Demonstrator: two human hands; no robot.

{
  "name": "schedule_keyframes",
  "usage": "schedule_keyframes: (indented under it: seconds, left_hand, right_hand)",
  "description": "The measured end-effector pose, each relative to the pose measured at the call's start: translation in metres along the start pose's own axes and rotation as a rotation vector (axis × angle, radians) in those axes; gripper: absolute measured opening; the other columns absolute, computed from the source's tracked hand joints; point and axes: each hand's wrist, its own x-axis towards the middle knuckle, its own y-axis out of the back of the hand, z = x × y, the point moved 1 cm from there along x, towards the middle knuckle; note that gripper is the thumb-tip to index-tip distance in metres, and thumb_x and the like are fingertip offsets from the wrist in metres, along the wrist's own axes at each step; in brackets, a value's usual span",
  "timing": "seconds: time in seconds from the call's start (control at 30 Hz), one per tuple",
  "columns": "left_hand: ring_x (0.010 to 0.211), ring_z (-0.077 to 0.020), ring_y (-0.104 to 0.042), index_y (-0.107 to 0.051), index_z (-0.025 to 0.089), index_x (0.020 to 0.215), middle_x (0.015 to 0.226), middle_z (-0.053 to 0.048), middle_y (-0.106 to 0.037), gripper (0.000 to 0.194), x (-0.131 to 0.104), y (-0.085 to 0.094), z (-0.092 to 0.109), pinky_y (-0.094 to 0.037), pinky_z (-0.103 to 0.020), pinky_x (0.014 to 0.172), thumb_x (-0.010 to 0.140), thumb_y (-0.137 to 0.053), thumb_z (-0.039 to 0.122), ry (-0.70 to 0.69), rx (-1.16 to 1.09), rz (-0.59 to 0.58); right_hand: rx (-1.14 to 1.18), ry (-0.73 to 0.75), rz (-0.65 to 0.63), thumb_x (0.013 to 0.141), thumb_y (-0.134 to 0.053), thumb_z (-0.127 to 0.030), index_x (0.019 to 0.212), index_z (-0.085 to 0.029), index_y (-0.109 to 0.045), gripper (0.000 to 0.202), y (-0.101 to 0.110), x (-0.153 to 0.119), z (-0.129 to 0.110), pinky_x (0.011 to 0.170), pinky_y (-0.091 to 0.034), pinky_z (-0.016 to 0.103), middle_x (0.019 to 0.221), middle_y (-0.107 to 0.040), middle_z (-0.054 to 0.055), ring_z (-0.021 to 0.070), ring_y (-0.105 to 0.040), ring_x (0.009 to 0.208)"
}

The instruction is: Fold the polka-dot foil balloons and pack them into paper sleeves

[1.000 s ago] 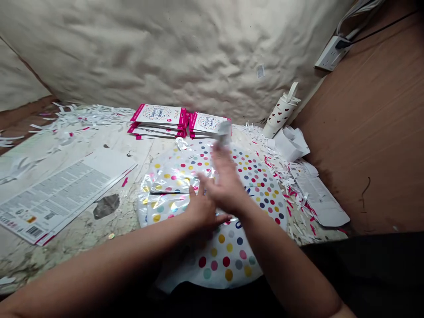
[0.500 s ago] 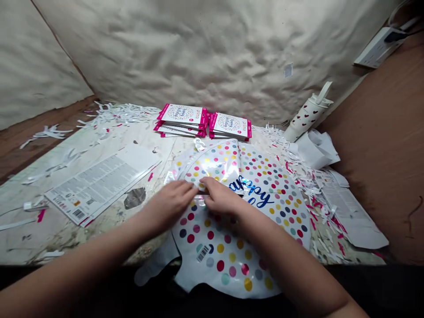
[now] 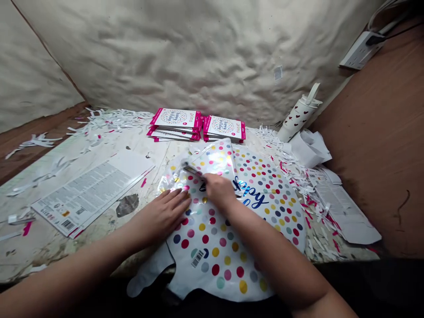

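A flat foil balloon (image 3: 212, 251) with coloured dots and blue lettering lies on the table, its near edge hanging over the front. Part of its upper left is folded over on itself. My left hand (image 3: 168, 212) rests flat on the balloon's left edge, fingers stretched out. My right hand (image 3: 220, 190) is closed around a narrow, dark stick-like tool (image 3: 194, 170) that points up and left across the folded foil. What kind of tool it is cannot be made out. A barcode label (image 3: 198, 259) shows on the lower part of the balloon.
Two stacks of printed packets, left (image 3: 177, 119) and right (image 3: 225, 128), stand at the back. Printed card sheets lie left (image 3: 92, 190) and right (image 3: 344, 207). Paper shreds (image 3: 115, 119) are scattered about. A heart-patterned tumbler (image 3: 298, 115) leans near the right wall, below a power strip (image 3: 361, 51).
My hands were together at the fold; now they are apart. The left has flattened and moved down-left, while the right shows the tool over the foil. The view has shifted slightly.
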Motion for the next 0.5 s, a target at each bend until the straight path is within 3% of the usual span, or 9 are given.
schedule_keyframes:
  seconds: [0.07,0.13,0.2,0.27,0.33,0.4,0.43,0.5]
  left_hand:
    - [0.123,-0.0307,-0.042,-0.048,0.014,0.128,0.133,-0.015,-0.047,0.047,-0.004,-0.017,-0.002,-0.034,-0.045,0.100,0.088,-0.039,0.037,0.077,-0.026,-0.022]
    - [0.129,-0.0308,-0.034,-0.041,0.013,0.134,0.139,-0.015,-0.039,0.056,-0.006,-0.025,-0.008,-0.030,-0.046,0.104,0.088,-0.037,0.044,0.137,-0.075,-0.067]
    - [0.129,-0.0291,-0.035,-0.045,0.014,0.131,0.139,-0.013,-0.040,0.053,-0.007,-0.020,-0.017,-0.029,-0.044,0.105,0.089,-0.036,0.045,0.154,-0.167,-0.127]
    - [0.119,-0.0262,-0.048,-0.053,0.016,0.122,0.131,-0.010,-0.051,0.046,-0.007,-0.004,-0.030,-0.038,-0.039,0.098,0.090,-0.035,0.043,0.259,-0.288,-0.135]
    - [0.103,-0.0228,-0.057,-0.057,0.015,0.115,0.118,-0.008,-0.060,0.041,-0.004,0.017,-0.042,-0.046,-0.035,0.088,0.091,-0.035,0.040,0.498,-0.314,0.058]
    - [0.100,-0.0214,-0.056,-0.055,0.011,0.113,0.112,-0.009,-0.060,0.038,0.005,0.035,-0.045,-0.045,-0.036,0.089,0.091,-0.037,0.035,0.647,-0.210,0.368]
    - [0.103,-0.0208,-0.054,-0.055,0.010,0.113,0.111,-0.010,-0.059,0.035,0.014,0.040,-0.040,-0.043,-0.036,0.092,0.091,-0.037,0.031,0.589,-0.160,0.478]
    - [0.112,-0.0186,-0.049,-0.056,0.010,0.112,0.115,-0.010,-0.058,0.031,0.041,0.038,-0.018,-0.036,-0.034,0.100,0.091,-0.036,0.023,0.246,-0.147,0.474]
  right_hand:
    - [0.025,-0.047,0.139,0.092,-0.028,-0.018,0.115,-0.012,-0.056,0.037,0.031,-0.013,0.021,0.078,-0.051,0.036,0.104,-0.065,0.012,0.0217,-0.062,0.090]
    - [0.113,0.037,0.315,0.092,-0.032,-0.020,0.120,-0.016,-0.054,0.036,0.057,-0.037,0.035,0.088,-0.048,0.037,0.114,-0.063,0.010,0.0204,-0.059,0.104]
    - [0.209,0.260,0.300,0.090,-0.038,-0.018,0.121,-0.021,-0.053,0.035,0.068,-0.068,0.041,0.095,-0.046,0.037,0.118,-0.062,0.006,0.0178,-0.056,0.111]
    - [0.243,0.456,0.156,0.089,-0.042,-0.017,0.120,-0.023,-0.055,0.035,0.065,-0.100,0.043,0.100,-0.041,0.039,0.119,-0.062,0.004,0.0176,-0.051,0.117]
    - [0.210,0.539,0.010,0.089,-0.044,-0.019,0.118,-0.023,-0.057,0.032,0.053,-0.126,0.047,0.105,-0.034,0.043,0.122,-0.060,0.004,0.0202,-0.044,0.124]
    - [0.158,0.540,-0.109,0.090,-0.045,-0.023,0.116,-0.024,-0.059,0.030,0.040,-0.143,0.053,0.108,-0.027,0.047,0.127,-0.056,0.003,0.0223,-0.035,0.130]
    - [0.142,0.534,-0.157,0.090,-0.045,-0.026,0.116,-0.025,-0.059,0.030,0.035,-0.148,0.057,0.108,-0.025,0.047,0.129,-0.055,0.003,0.0226,-0.033,0.131]
    - [0.125,0.541,-0.221,0.091,-0.045,-0.027,0.117,-0.027,-0.058,0.029,0.029,-0.151,0.064,0.108,-0.025,0.047,0.130,-0.053,0.002,0.0222,-0.030,0.132]
